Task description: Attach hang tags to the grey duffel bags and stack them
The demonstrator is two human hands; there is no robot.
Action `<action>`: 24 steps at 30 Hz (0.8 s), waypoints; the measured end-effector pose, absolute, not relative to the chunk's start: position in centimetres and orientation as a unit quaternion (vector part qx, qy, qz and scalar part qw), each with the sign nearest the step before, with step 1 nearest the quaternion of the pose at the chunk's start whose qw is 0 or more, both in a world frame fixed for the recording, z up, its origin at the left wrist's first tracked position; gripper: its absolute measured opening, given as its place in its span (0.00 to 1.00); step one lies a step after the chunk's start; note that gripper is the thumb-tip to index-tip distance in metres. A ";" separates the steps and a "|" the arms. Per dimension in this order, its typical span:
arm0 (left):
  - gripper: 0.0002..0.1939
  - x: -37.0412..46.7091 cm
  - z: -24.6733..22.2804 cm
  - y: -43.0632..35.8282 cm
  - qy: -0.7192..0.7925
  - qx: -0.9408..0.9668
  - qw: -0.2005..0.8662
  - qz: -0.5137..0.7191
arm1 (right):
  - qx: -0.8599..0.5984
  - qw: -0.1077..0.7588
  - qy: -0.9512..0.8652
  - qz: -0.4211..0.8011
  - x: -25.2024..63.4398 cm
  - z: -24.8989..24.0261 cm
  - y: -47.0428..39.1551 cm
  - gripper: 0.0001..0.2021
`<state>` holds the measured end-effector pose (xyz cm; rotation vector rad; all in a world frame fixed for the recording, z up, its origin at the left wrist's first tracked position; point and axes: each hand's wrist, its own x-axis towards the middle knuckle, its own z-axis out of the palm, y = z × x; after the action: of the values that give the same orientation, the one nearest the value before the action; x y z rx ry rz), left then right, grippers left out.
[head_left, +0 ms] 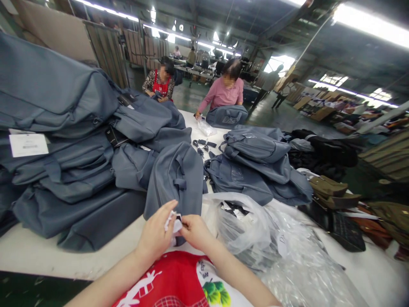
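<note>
Just above the red apron, my left hand (157, 232) and my right hand (195, 230) meet over a small crumpled white piece (174, 226) with a dark bit at its top. My left hand's fingers are bent around the white piece from the left. On the other side, the thumb and fingers of my right hand pinch its edge. Directly beyond both hands stands a blue-grey bag (179, 183) with a zipper and a short handle loop, close to my fingers. The hands partly cover the bag's lower end.
Blue-grey bags (86, 170) are heaped at left, one with a white tag (28, 145). More bags (255, 149) lie right of centre. Clear plastic bags (287, 247) spread at near right. Black straps (204, 145) lie mid-table. Two people (223, 91) work at the far side.
</note>
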<state>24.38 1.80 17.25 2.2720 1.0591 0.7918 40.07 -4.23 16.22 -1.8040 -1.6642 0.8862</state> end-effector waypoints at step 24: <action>0.12 22.2 16.7 5.3 0.300 0.651 0.691 0.090 | -0.553 0.409 -0.426 0.587 42.0 14.5 -2.3 0.14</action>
<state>22.23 5.32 16.70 1.4552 0.6713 0.2001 41.98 -2.33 14.46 -1.3931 -1.0727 1.4795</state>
